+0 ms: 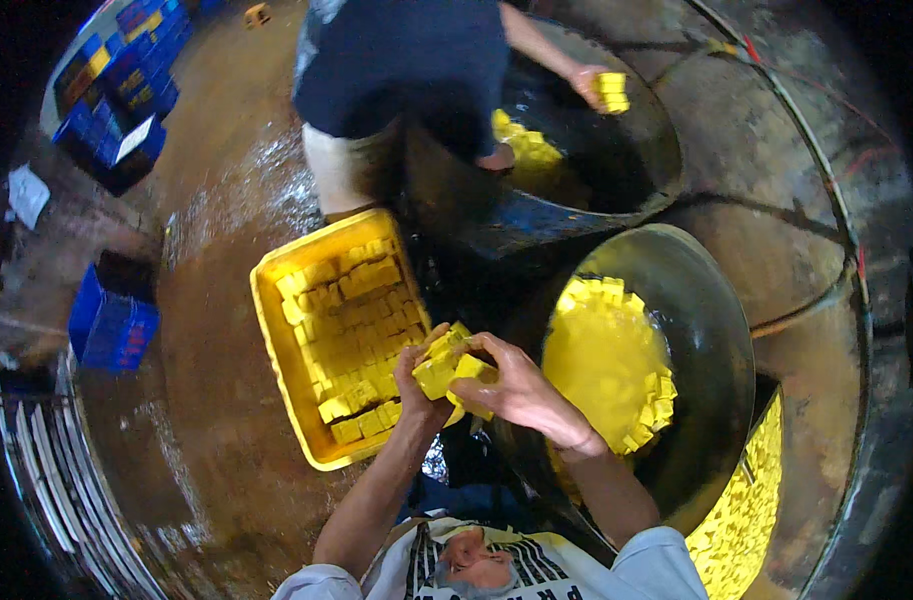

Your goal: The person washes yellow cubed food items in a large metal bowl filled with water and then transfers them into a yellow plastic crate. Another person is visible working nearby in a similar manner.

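Observation:
My left hand cups several small yellow blocks with wet surfaces, their material not clear. Close against it, the fingers of my right hand grip another yellow block. Both hands are between a yellow plastic crate on the left and a wide dark round pan on the right. Blocks line the crate's bottom in rows, higher along the far and near ends. In the pan, many yellow blocks sit in yellow liquid, bunched along its edges.
Across from me a person bends at a second round pan, holding yellow blocks. Another container of yellow pieces stands behind my pan. Blue crates are stacked far left; a blue bin stands nearer. The brown floor looks wet.

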`<state>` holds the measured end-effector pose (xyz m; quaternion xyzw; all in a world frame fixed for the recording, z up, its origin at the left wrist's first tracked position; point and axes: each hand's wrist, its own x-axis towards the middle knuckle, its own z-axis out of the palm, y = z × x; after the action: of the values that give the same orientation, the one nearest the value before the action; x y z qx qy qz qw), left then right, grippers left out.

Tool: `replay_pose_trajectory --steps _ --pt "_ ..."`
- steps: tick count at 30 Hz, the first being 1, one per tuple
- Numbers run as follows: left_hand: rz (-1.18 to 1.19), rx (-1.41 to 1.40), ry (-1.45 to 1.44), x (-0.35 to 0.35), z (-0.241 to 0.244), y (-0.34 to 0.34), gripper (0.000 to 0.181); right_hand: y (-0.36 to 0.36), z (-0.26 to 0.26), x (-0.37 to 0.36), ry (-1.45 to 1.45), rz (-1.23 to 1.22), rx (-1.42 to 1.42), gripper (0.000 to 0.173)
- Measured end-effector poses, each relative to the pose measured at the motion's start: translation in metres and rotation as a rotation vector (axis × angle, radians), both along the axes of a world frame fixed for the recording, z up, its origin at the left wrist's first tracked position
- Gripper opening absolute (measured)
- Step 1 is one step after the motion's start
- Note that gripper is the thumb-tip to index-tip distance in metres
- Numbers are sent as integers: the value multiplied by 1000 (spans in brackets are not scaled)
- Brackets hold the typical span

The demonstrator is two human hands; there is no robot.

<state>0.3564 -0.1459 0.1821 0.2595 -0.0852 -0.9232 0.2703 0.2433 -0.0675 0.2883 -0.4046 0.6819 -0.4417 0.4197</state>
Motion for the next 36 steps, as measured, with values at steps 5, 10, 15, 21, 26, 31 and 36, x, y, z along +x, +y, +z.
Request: replay_pose_trajectory --steps 5,10,15,21,26,31,36 --pt "-10 149 -52 56 -34 -1 52 -19 -26 64 319 -8 30 63" --pt "-12 421 -35 111 -74 7 53 -23 -102 101 231 226 94 77" --pt "-100 353 -302 117 -89 -21 66 -28 -206 90 -853 115 411 63" --pt "129 -35 -379 121 -217 -70 63 -109 -214 50 -395 233 142 53" --pt "-407 -1296 -992 149 -262 -32 69 -187 -216 72 -14 228 670 75" --pt "-480 -741 -791 157 -246 -8 72 -152 -293 146 764 -25 706 76" --pt "-499 -851 -856 152 -268 -43 76 -125 -294 96 175 -3 477 64"
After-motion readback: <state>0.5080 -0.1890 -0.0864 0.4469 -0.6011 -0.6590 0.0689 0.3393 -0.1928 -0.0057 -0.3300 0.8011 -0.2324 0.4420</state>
